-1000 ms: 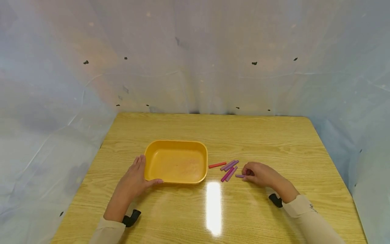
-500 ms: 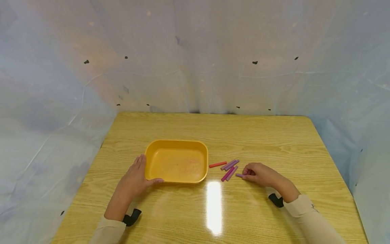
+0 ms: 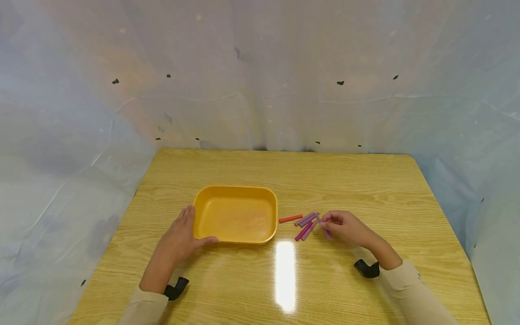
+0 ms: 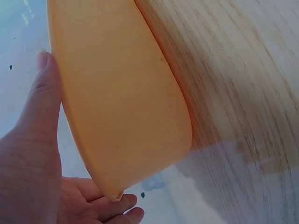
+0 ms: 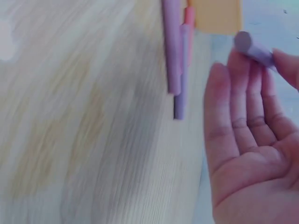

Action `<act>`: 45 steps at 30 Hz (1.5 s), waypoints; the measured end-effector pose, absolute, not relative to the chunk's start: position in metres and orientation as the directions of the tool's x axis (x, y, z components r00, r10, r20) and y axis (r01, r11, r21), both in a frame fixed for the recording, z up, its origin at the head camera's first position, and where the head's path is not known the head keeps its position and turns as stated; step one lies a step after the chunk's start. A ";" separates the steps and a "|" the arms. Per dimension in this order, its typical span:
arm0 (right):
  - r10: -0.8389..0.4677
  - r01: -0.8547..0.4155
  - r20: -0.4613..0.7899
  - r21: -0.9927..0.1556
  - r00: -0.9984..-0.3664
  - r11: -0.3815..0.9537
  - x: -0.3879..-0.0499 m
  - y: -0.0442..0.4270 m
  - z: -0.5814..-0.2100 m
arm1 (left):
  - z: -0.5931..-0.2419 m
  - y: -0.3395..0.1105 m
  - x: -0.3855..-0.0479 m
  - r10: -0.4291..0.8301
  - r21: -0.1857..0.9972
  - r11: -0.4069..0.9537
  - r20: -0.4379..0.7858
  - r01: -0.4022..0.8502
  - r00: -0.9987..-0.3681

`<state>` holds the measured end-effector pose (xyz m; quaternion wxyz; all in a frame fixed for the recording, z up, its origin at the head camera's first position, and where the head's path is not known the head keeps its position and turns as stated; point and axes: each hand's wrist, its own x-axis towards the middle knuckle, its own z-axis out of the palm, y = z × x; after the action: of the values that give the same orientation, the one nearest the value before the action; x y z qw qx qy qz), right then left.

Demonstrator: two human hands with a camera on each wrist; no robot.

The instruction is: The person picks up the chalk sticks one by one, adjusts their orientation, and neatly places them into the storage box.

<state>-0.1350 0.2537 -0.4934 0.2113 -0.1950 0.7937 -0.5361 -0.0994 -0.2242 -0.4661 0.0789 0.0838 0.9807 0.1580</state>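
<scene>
A yellow tray [image 3: 235,221] stands on the table with nothing in it. My left hand [image 3: 178,237] rests at its left end, fingers along the side and thumb at the near rim; in the left wrist view the hand [image 4: 42,140] lies against the tray wall [image 4: 121,93]. To the right, my right hand [image 3: 345,228] pinches a purple stick [image 3: 327,234], which the right wrist view shows between thumb and fingertips [image 5: 254,49]. Just left of it lie purple sticks [image 3: 306,220], a magenta stick [image 3: 303,231] and a red stick [image 3: 290,219].
The wooden table [image 3: 243,280] ends at a far edge beneath a hanging pale sheet [image 3: 260,90], which also runs down both sides. A bright reflection lies on the tabletop nearer than the sticks. Dark bands sit at both wrists.
The purple stick in my right hand has turned from lying sideways to slanting, and this hand has shifted slightly away from me. My left hand and the tray have stayed in place.
</scene>
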 end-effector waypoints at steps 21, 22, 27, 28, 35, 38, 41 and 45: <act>-0.461 0.247 -0.177 -0.964 -0.870 -0.096 -0.140 0.223 -0.470 | -0.472 -0.225 -0.099 0.191 0.336 0.931 -0.109 0.144 -0.976; -0.462 0.245 -0.175 -0.965 -0.870 -0.097 -0.140 0.220 -0.470 | -0.472 -0.225 -0.099 0.190 0.337 0.931 -0.109 0.143 -0.976; -0.465 0.237 -0.160 -0.965 -0.871 -0.111 -0.140 0.206 -0.465 | -0.473 -0.226 -0.100 0.187 0.335 0.932 -0.113 0.140 -0.976; -0.462 0.242 -0.163 -0.963 -0.872 -0.116 -0.140 0.203 -0.464 | -0.473 -0.226 -0.100 0.187 0.334 0.932 -0.112 0.140 -0.976; -0.445 0.308 -0.209 -0.937 -0.871 -0.164 -0.139 0.179 -0.452 | -0.474 -0.225 -0.099 0.194 0.331 0.932 -0.108 0.149 -0.975; -0.447 0.324 -0.222 -0.932 -0.867 -0.165 -0.140 0.167 -0.449 | -0.473 -0.225 -0.098 0.203 0.325 0.932 -0.102 0.160 -0.974; -0.450 0.326 -0.224 -0.931 -0.864 -0.162 -0.140 0.153 -0.446 | -0.473 -0.225 -0.098 0.209 0.311 0.935 -0.090 0.172 -0.974; -0.461 0.335 -0.224 -0.926 -0.859 -0.174 -0.141 0.135 -0.446 | -0.477 -0.226 -0.097 0.211 0.294 0.938 -0.075 0.181 -0.975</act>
<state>-0.1413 0.1347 -0.4457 0.2602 -0.0536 0.5876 -0.7643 -0.0973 -0.2259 -0.4766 0.0529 0.0996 0.9831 0.1444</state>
